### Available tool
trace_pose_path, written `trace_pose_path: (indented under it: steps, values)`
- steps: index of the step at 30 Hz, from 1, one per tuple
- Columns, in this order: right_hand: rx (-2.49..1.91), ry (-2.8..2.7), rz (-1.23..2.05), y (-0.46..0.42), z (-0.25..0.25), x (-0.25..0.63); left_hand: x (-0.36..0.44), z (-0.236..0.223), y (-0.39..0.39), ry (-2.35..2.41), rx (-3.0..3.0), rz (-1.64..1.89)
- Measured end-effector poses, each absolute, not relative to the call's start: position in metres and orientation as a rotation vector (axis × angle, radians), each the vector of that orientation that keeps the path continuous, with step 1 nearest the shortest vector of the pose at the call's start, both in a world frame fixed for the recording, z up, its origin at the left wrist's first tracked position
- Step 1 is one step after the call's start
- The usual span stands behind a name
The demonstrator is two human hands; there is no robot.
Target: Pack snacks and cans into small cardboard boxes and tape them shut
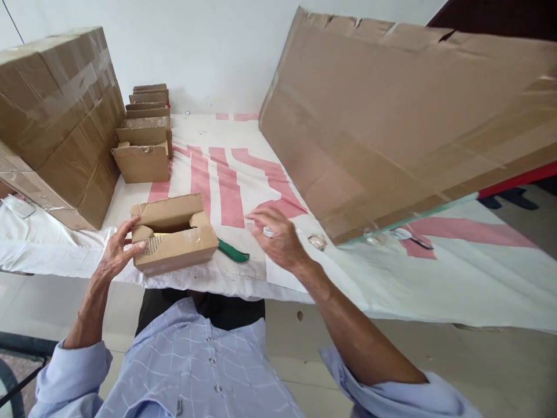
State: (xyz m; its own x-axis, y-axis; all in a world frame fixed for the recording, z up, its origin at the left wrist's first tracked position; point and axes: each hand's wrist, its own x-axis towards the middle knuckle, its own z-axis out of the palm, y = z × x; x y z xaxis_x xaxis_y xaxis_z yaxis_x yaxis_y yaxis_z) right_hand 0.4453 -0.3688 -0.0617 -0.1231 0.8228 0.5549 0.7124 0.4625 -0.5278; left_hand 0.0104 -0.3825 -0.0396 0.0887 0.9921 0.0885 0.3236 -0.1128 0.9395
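Observation:
My left hand (116,249) is closed on the left end of a small open cardboard box (183,247), thumb on the near side and fingers at the far side. The box sits near the table's front edge with its top flaps up; a bit of yellow shows inside. To its right lies a green handle (234,251), its other end hidden by the box. My right hand (278,238) hovers right of the box, apart from it, fingers bent together. A small whitish thing shows at its fingers, too small to name. Beneath it lies a white sheet (282,270).
Several small open boxes (143,162) stand in a row at the back left, beside a stack of large taped cartons (65,122). A big cardboard panel (391,128) leans on the right. Near its lower corner lie a small clear packet (317,241) and a dark-handled tool (413,238).

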Motion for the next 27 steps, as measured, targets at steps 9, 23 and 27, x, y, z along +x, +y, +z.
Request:
trace_pose_path:
  steps: [9,23,27]
  values:
    - [-0.953,-2.480,0.288,-0.350,-0.017,0.344,0.010,-0.057,-0.382,1.359,1.582,1.091]
    - [-0.921,-2.414,0.328,-0.375,-0.008,0.341,0.023,-0.046,-0.388,1.393,1.653,1.194]
    - [-0.723,-2.422,0.125,-0.417,-0.009,0.344,0.021,-0.041,-0.391,1.384,1.669,1.059]
